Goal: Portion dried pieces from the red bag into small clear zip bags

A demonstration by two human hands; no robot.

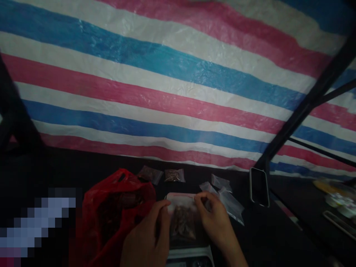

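We hold a small clear zip bag (183, 221) of brown, dried-looking pieces over a digital scale (189, 253); whether its base rests on the scale we cannot tell. Our left hand (147, 233) pinches the bag's upper left corner between thumb and forefinger, and our right hand (214, 220) grips the upper right corner the same way. Just to the left, an open red plastic bag (90, 202) holds a dark brown mass. Behind, we see two filled packets (174, 175) lying near each other, and right of them some flat, transparent bags (231, 204). Farther right a smartphone (259, 187) lies on the black tabletop (280, 237). Beyond it all, a tarpaulin (155, 96) striped red, white and blue hangs before us.
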